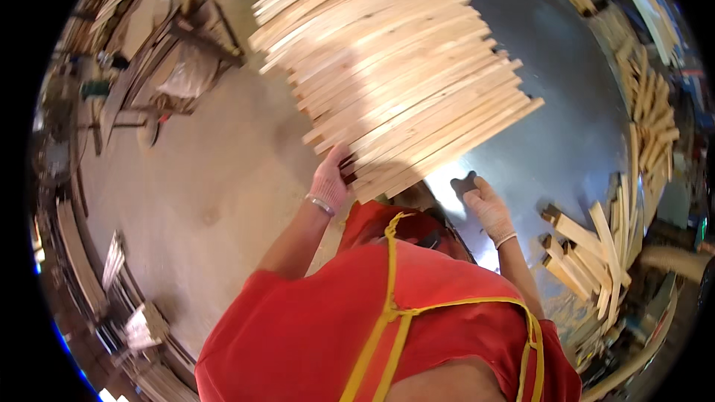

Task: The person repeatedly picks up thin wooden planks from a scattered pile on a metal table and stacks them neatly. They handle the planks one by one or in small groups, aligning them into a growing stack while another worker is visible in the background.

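Note:
Long pale wooden strips [402,67] lie side by side in a wide, uneven-ended layer on a grey table. My left hand [331,181], in a light knit glove with a dark palm side, is at the near left ends of the strips. Its fingers curl round the end of a strip, with their tips partly hidden. Right of the layer, my right hand [489,210] is gloved too and held apart from the strips. Its thumb and dark-coated fingers point away from me over the shiny tabletop, apart from each other, with no strip in them.
Loose offcuts [588,253] are piled at the right, with more wood pieces [648,97] behind them. Boards and scrap on a rack [167,52] stand at the far left. Concrete floor [201,201] stretches along my left side.

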The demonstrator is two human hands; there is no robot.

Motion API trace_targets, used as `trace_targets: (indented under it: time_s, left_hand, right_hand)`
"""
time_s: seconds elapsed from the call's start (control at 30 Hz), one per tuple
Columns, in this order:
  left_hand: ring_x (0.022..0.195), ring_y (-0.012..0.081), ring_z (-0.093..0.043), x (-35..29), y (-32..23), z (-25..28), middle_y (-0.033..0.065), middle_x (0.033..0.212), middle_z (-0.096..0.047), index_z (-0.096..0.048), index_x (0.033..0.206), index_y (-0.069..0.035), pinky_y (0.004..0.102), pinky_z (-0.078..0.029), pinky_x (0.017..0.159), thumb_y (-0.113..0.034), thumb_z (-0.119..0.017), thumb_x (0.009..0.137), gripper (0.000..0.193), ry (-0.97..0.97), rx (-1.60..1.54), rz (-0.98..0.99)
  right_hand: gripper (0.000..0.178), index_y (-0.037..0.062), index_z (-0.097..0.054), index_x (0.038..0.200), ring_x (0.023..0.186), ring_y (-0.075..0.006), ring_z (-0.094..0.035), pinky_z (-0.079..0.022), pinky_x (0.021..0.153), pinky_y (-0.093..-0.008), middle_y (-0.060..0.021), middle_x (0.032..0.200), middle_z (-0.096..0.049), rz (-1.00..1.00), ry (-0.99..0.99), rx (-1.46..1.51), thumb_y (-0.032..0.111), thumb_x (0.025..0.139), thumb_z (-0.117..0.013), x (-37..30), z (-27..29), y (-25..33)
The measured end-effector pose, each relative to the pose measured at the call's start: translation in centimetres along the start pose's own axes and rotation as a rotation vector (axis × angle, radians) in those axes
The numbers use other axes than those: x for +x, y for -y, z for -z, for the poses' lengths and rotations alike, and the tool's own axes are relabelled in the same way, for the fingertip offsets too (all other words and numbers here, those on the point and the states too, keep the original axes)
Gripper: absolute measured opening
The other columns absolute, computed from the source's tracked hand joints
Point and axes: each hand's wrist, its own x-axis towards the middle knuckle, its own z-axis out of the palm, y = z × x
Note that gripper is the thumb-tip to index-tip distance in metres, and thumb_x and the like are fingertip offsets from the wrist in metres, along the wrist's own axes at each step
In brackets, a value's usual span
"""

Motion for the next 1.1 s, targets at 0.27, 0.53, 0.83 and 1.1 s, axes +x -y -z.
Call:
trace_targets:
  time_s: [0.27, 0.53, 0.83, 1.1]
  left_hand:
    - [0.129, 0.0244, -0.06, -8.7, -9.8, -2.6, 0.0089, 0.134, -0.067, -0.071, 0.136, -0.004, 0.0404, -0.048, 0.11, -0.031, -0.082, 0.095, 0.051, 0.149, 0.853, -0.678]
    - [0.13, 0.0273, -0.062, -12.0, -14.0, -8.0, 0.0146, 0.131, -0.07, -0.072, 0.135, -0.003, 0.0384, -0.049, 0.112, -0.019, -0.083, 0.091, 0.048, 0.301, 1.089, -0.777]
    - [0.11, 0.0208, -0.064, 3.2, -8.5, 7.2, 0.0046, 0.121, -0.072, -0.072, 0.13, -0.01, 0.0391, -0.05, 0.091, -0.047, -0.081, 0.095, 0.051, -0.044, 0.172, -0.033]
    - [0.137, 0.0227, -0.059, -4.4, -16.5, 1.3, 0.0071, 0.142, -0.068, -0.063, 0.147, -0.006, 0.0444, -0.044, 0.115, -0.026, -0.074, 0.098, 0.054, 0.366, 0.787, -0.465]
  right_hand:
    - [0.07, 0.0019, -0.05, 0.156, 0.111, -0.0285, -0.069, -0.053, 0.102, -0.0376, -0.0122, 0.121, -0.073, 0.356, 0.116, 0.215, 0.036, 0.099, -0.072, 0.2, 0.0, 9.3]
    - [0.016, 0.0065, -0.066, 0.109, 0.091, -0.0222, -0.069, -0.065, 0.082, -0.0374, -0.0081, 0.098, -0.067, 0.209, -0.082, 1.292, 0.02, 0.101, -0.071, 11.1, -4.7, 24.0]
    - [0.048, 0.0021, -0.049, 0.139, 0.089, -0.0269, -0.066, -0.062, 0.076, -0.0422, -0.0129, 0.107, -0.063, 0.408, -0.401, 0.775, -0.004, 0.092, -0.057, 5.1, 2.1, 6.9]
    - [0.097, 0.0212, -0.024, 0.171, 0.11, -0.0331, -0.075, -0.058, 0.099, -0.0411, -0.0199, 0.119, -0.076, -0.208, -0.636, 0.362, 0.013, 0.085, -0.066, 7.4, -5.6, 1.0]
